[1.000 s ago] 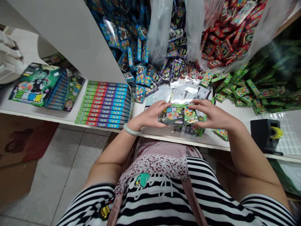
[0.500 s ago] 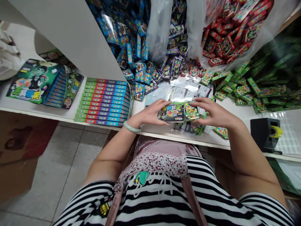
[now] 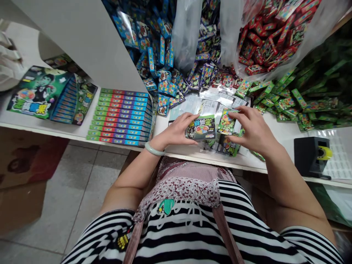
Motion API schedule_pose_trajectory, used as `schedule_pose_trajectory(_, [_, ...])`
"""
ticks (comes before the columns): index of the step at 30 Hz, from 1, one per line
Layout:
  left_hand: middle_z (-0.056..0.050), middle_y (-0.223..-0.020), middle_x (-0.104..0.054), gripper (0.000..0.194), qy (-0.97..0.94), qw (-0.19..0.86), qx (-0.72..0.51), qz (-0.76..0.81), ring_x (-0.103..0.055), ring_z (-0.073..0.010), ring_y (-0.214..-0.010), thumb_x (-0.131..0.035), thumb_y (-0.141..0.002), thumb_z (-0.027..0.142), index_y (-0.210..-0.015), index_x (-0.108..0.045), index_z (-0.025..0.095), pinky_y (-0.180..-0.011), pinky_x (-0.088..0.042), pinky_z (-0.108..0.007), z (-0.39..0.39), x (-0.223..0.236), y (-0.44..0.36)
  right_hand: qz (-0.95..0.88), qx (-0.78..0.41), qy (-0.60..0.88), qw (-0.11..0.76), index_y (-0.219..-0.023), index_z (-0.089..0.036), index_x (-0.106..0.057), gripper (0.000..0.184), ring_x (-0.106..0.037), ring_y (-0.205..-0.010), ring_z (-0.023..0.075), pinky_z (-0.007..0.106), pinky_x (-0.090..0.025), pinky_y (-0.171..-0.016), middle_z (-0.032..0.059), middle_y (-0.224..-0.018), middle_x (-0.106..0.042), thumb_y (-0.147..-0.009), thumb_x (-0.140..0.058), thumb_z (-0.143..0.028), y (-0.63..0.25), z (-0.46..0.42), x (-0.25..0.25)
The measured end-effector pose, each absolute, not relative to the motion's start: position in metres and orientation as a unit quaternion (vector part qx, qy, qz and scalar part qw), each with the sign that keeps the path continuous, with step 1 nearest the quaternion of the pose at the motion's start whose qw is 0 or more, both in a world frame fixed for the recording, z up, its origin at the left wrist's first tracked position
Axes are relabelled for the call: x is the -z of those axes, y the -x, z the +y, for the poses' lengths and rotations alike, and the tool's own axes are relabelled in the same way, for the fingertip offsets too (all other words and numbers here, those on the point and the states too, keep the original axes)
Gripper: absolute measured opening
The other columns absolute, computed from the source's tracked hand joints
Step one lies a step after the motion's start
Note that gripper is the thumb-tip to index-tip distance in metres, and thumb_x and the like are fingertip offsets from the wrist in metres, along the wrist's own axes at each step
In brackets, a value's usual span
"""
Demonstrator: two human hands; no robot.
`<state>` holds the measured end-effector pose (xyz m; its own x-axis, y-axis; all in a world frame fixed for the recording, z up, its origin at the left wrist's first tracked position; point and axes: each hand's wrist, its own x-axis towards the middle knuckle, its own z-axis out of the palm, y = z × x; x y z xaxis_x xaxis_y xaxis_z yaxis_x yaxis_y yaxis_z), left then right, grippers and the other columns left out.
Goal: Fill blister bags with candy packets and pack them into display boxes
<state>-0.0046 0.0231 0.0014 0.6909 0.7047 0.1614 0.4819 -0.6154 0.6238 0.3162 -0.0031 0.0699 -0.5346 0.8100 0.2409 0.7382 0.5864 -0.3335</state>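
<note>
Above the tabletop, the left hand's grip holds a black box, printed face up, long axis running left to right, while the right hand pinches a green packet lengthwise away from the body.

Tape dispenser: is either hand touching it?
No, the left hand holds a dark box, the right hand a small green box, away from the tape dispenser.

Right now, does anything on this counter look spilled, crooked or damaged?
The blue boxes, purple boxes and green boxes lie jumbled on the counter, at odd angles, unlike the neat stack at left. Possibly just loose stock, not a spill. No damage is visible.
</note>
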Motion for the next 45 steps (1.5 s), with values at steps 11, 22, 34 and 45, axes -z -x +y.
schedule_pose_trajectory(11, [-0.016,-0.134,-0.047,0.108,-0.884,0.225,-0.222,0.344,-0.049,-0.0347,-0.124,-0.075,-0.070,0.069,-0.155,-0.028,0.023,-0.105,-0.046,-0.053,0.018,-0.002,0.005,-0.873,-0.136,0.430,0.186,-0.138,-0.027,-0.049,0.064,-0.050,-0.123,0.0382,0.058,-0.043,-0.101,0.0157,-0.138,-0.050,-0.080,-0.073,-0.035,-0.312,-0.006,-0.067])
schedule_pose_trajectory(22, [-0.015,-0.136,-0.046,0.106,-0.849,0.237,-0.244,0.404,-0.048,-0.0348,-0.126,-0.079,-0.069,0.063,-0.154,-0.029,0.024,-0.109,-0.042,-0.055,0.016,0.002,0.005,-0.844,-0.148,0.468,0.216,-0.141,-0.029,-0.048,0.066,-0.048,-0.128,0.0404,0.061,-0.041,-0.105,0.0155,-0.141,-0.048,-0.081,-0.073,-0.037,-0.310,-0.018,-0.062])
schedule_pose_trajectory(34, [-0.019,-0.138,-0.046,0.106,-0.882,0.237,-0.202,0.353,-0.048,-0.0372,-0.128,-0.076,-0.071,0.067,-0.155,-0.030,0.021,-0.108,-0.043,-0.055,0.010,0.002,0.001,-0.889,-0.251,0.343,0.171,-0.139,-0.028,-0.053,0.060,-0.047,-0.134,0.0356,0.058,-0.042,-0.108,0.0149,-0.145,-0.047,-0.083,-0.072,-0.035,-0.316,-0.001,-0.064])
schedule_pose_trajectory(45, [-0.016,-0.137,-0.045,0.107,-0.860,0.287,-0.266,0.327,-0.049,-0.0340,-0.128,-0.079,-0.070,0.064,-0.156,-0.027,0.026,-0.109,-0.046,-0.055,0.010,0.003,0.007,-0.849,-0.324,0.341,0.240,-0.136,-0.030,-0.058,0.061,-0.048,-0.134,0.0335,0.055,-0.039,-0.114,0.0126,-0.141,-0.050,-0.080,-0.075,-0.048,-0.317,0.003,-0.060])
